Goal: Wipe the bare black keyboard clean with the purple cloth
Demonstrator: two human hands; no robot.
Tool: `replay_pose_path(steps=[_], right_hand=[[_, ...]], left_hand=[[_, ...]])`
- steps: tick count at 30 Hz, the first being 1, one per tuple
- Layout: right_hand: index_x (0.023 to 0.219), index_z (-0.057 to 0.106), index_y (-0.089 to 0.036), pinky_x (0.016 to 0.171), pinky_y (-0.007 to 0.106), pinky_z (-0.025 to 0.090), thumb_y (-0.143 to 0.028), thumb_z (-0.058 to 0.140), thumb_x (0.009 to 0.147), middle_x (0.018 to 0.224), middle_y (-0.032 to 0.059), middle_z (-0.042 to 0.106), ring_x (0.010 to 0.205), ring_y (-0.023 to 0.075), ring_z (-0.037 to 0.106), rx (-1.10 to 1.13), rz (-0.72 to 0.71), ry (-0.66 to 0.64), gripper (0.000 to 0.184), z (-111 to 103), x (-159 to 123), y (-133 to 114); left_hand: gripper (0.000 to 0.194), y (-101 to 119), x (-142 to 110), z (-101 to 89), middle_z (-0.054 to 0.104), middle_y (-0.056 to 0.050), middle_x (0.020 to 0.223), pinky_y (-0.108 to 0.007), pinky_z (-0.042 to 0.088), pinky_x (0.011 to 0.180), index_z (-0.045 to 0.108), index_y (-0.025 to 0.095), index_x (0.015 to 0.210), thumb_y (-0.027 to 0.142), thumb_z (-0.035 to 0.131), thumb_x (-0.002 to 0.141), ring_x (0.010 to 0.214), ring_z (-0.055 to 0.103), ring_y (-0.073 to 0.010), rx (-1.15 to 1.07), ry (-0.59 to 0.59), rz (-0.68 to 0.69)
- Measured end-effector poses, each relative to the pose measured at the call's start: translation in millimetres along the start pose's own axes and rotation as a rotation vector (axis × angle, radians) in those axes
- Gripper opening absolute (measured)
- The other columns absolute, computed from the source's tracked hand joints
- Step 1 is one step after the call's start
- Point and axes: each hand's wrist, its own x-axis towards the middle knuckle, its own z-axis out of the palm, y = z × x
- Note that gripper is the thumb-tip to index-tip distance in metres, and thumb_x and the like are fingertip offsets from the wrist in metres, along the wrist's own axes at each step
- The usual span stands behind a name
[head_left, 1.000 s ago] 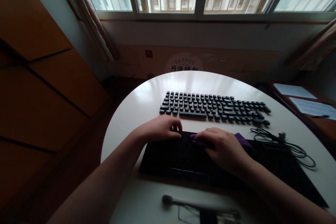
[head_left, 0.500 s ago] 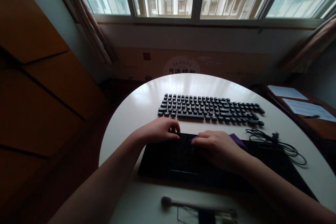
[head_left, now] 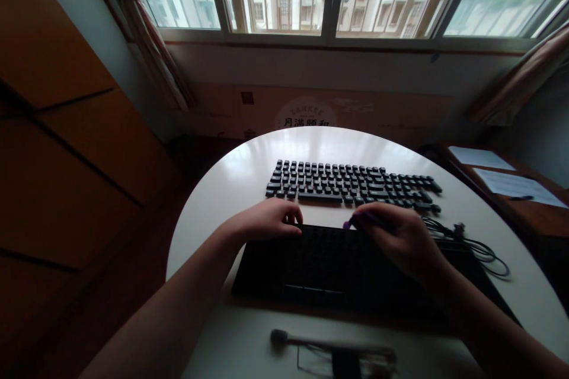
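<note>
A black keyboard base without its keycaps lies on the white round table. My left hand is closed on its far edge toward the left, thumb on top and fingers curled over the rim. In my right hand is a bunched purple cloth, held at the far edge of the base right of its middle. Beyond the base, loose black keycaps are laid out in keyboard order. My right hand and forearm cover part of the base.
A coiled black cable lies at the base's right end. Nearer to me are a small dark-headed brush and a blurred wire tool with a dark middle. Papers and a pen lie on a brown surface at the right, below the window.
My right hand has lifted and shifted right and away from me with the purple cloth, from the base's surface to its far edge. My left hand keeps its hold.
</note>
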Motion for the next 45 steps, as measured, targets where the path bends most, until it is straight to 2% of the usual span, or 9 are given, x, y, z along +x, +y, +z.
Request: replay_pose_path(steps=[6,8,10,15,18,21,29,38,45], right_hand=[[0.089,0.076,-0.017,0.061,0.032,0.051,-0.040,0.079,0.082,0.078,0.0069,0.070,0.068,0.0207,0.065,0.070,0.126,0.985,0.024,-55.8,4.2,19.5],[0.088,0.076,-0.016,0.065,0.034,0.052,-0.037,0.079,0.081,0.077,0.0079,0.070,0.070,0.0212,0.066,-0.022,0.009,1.119,0.022,-64.1,4.9,21.2],[0.090,0.076,-0.018,0.071,0.036,0.054,-0.033,0.077,0.083,0.082,0.0075,0.072,0.075,0.0223,0.068,-0.148,-0.094,0.933,0.017,-60.6,3.8,18.0],[0.096,0.074,-0.023,0.069,0.029,0.052,-0.024,0.063,0.092,0.090,0.0043,0.070,0.077,0.0175,0.066,-0.230,-0.220,0.044,0.012,-12.3,-1.3,5.3],[0.095,0.075,-0.023,0.067,0.027,0.048,-0.021,0.064,0.090,0.090,0.0036,0.069,0.074,0.0158,0.065,-0.307,-0.235,-0.181,0.012,14.8,-3.7,6.6],[0.094,0.075,-0.023,0.066,0.026,0.046,-0.020,0.066,0.087,0.090,0.0026,0.070,0.072,0.0152,0.064,-0.348,-0.235,-0.223,0.012,23.7,-5.2,11.5],[0.098,0.074,-0.023,0.074,0.031,0.047,-0.021,0.064,0.090,0.092,0.0056,0.073,0.085,0.0220,0.065,-0.386,-0.127,-0.012,0.013,18.4,-4.6,14.0],[0.101,0.073,-0.022,0.074,0.032,0.044,-0.018,0.070,0.085,0.092,0.0049,0.069,0.087,0.0227,0.060,-0.465,-0.222,-0.324,0.017,19.2,-4.4,3.4],[0.105,0.072,-0.025,0.069,0.032,0.039,-0.024,0.060,0.098,0.087,0.0035,0.064,0.082,0.0202,0.054,-0.477,-0.279,-0.450,0.014,15.7,1.0,3.9]], left_hand=[[0.029,1.5,-1.0,-2.8,0.071,-0.003,0.100,-0.027,0.043,0.073,0.073,0.022,0.104,0.044,0.063,0.087,0.089,0.063,-0.0194,0.005,-0.025,0.009],[0.032,1.6,-0.6,-3.2,0.071,-0.003,0.100,-0.027,0.043,0.073,0.073,0.022,0.105,0.047,0.060,0.089,0.089,0.063,-0.0195,0.003,-0.039,0.012],[0.035,1.7,1.0,-2.7,0.071,-0.004,0.103,-0.028,0.043,0.074,0.072,0.022,0.105,0.050,0.058,0.090,0.091,0.063,-0.0200,0.019,-0.040,0.014],[0.035,2.8,6.2,0.6,0.070,-0.003,0.100,-0.027,0.043,0.071,0.070,0.021,0.099,0.053,0.061,0.087,0.088,0.062,-0.0202,0.084,-0.033,-0.024],[0.036,4.5,6.9,0.9,0.069,-0.003,0.100,-0.027,0.043,0.071,0.069,0.021,0.099,0.054,0.059,0.087,0.088,0.062,-0.0199,0.106,-0.045,-0.036],[0.040,9.0,8.3,-1.4,0.069,-0.004,0.100,-0.028,0.043,0.070,0.067,0.021,0.099,0.058,0.057,0.087,0.088,0.062,-0.0205,0.156,-0.070,-0.061],[0.056,41.7,26.5,-6.8,0.073,-0.010,0.101,-0.030,0.044,0.068,0.068,0.019,0.095,0.072,0.052,0.084,0.085,0.065,-0.0240,0.389,-0.228,-0.171],[0.064,41.4,27.6,-2.9,0.075,-0.012,0.098,-0.033,0.045,0.066,0.071,0.019,0.096,0.077,0.050,0.080,0.082,0.066,-0.0275,0.424,-0.183,-0.173],[0.058,31.2,20.7,1.8,0.072,-0.007,0.088,-0.032,0.040,0.061,0.067,0.022,0.084,0.079,0.053,0.078,0.075,0.062,-0.0249,0.347,-0.073,-0.161]])
